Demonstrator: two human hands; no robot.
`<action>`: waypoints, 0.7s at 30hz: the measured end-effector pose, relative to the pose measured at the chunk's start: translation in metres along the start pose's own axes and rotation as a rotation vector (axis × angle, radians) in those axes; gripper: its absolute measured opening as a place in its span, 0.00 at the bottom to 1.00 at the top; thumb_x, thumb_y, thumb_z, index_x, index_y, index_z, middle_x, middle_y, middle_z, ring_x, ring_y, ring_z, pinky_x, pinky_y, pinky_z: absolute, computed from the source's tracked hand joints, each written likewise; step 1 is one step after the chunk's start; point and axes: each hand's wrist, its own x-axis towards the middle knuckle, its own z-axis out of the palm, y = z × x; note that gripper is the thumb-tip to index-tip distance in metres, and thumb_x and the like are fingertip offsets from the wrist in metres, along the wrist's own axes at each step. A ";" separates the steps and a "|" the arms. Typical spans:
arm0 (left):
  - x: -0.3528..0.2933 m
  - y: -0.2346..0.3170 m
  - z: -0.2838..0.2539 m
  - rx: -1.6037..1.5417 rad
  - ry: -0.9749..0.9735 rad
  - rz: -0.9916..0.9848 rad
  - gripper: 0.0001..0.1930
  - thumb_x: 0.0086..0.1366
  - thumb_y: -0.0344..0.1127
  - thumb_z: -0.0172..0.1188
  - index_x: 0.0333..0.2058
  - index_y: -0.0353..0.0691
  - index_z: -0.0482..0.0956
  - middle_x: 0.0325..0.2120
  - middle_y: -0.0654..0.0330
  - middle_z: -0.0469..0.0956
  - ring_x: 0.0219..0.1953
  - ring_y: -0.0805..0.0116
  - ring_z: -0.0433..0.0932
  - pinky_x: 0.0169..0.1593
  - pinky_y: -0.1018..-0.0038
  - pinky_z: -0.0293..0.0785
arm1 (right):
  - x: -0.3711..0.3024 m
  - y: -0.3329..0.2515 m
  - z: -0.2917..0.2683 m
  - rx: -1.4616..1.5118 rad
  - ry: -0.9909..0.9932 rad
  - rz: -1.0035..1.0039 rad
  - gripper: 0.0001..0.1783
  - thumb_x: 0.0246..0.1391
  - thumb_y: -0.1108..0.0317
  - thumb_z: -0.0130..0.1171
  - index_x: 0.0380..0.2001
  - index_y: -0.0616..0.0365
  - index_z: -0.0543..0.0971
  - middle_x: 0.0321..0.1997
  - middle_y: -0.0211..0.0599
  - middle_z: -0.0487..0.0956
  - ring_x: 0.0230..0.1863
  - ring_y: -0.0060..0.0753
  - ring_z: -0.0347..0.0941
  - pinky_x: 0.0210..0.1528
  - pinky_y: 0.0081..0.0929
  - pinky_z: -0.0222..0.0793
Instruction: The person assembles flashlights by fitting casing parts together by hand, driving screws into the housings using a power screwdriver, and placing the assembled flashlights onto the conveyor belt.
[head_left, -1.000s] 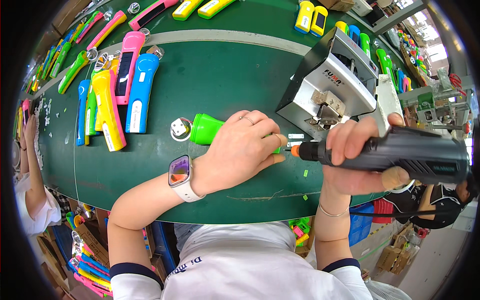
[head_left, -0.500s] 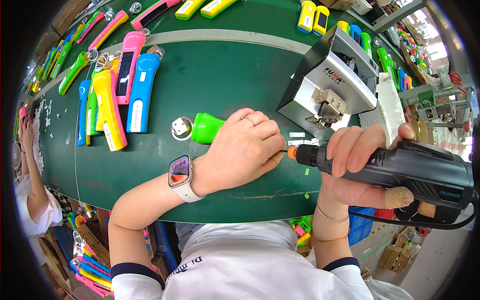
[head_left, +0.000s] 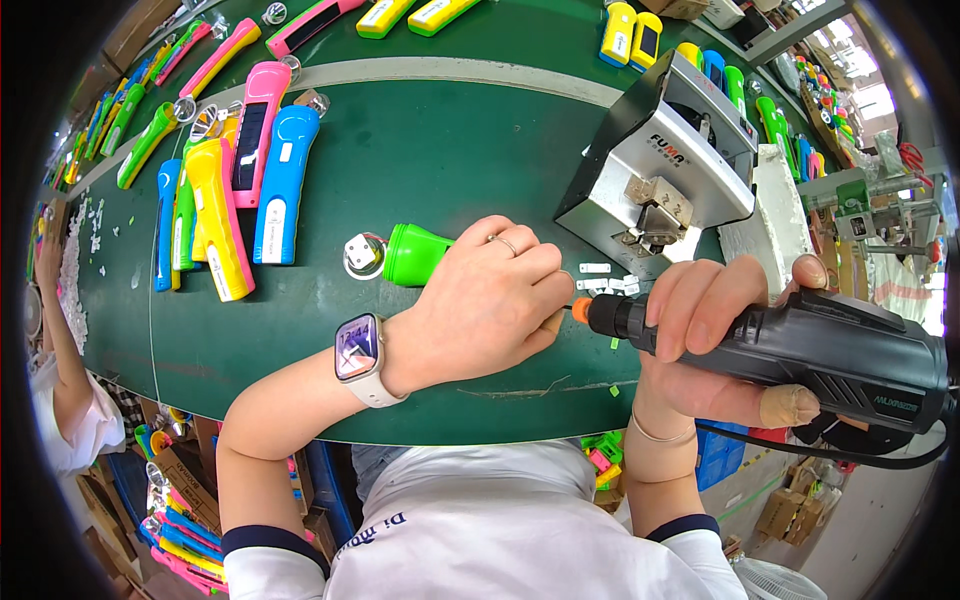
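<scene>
My left hand (head_left: pixel 490 300) is closed over a green flashlight body (head_left: pixel 412 255), whose wide open end sticks out to the left. Beside that end lies a round lamp head (head_left: pixel 364 256) with a white back, joined to it by thin wires. A black electric screwdriver (head_left: pixel 830 350) lies in my right hand (head_left: pixel 705 325), fingers wrapped round it, one fingertip covered by a tan wrap. Its orange collar and thin bit point left and reach my left fingertips. What the bit touches is hidden by those fingers.
Assembled flashlights (head_left: pixel 285 190) in several colours lie at the left of the green table (head_left: pixel 450 150), more along the back. A silver and black screw feeder (head_left: pixel 660 160) stands right of centre, small white pieces (head_left: pixel 600 284) near its base. Another person's arm (head_left: pixel 65 340) shows far left.
The electric screwdriver has shifted slightly left, its collar closer to my left fingertips. My left hand and the flashlight body have barely moved. The other person's arm has moved a little.
</scene>
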 end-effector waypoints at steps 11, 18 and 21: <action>-0.004 -0.012 -0.023 0.163 -0.237 -0.110 0.26 0.42 0.42 0.71 0.41 0.43 0.73 0.35 0.61 0.71 0.41 0.61 0.72 0.47 0.65 0.66 | -0.011 0.001 -0.005 -0.029 0.008 0.073 0.51 0.37 0.30 0.61 0.57 0.50 0.59 0.22 0.35 0.71 0.19 0.32 0.67 0.25 0.29 0.65; -0.008 -0.016 -0.016 0.122 -0.344 -0.144 0.23 0.44 0.40 0.70 0.40 0.42 0.75 0.33 0.61 0.72 0.38 0.62 0.74 0.41 0.68 0.70 | -0.017 0.015 -0.011 0.008 -0.023 0.139 0.47 0.35 0.39 0.70 0.54 0.50 0.63 0.22 0.38 0.73 0.21 0.34 0.69 0.26 0.28 0.66; -0.006 -0.016 -0.016 0.115 -0.350 -0.149 0.23 0.44 0.40 0.70 0.40 0.42 0.74 0.32 0.61 0.72 0.38 0.62 0.74 0.40 0.68 0.70 | -0.024 0.021 0.002 -0.076 0.081 0.195 0.45 0.36 0.38 0.69 0.52 0.51 0.64 0.23 0.37 0.73 0.23 0.30 0.69 0.27 0.27 0.66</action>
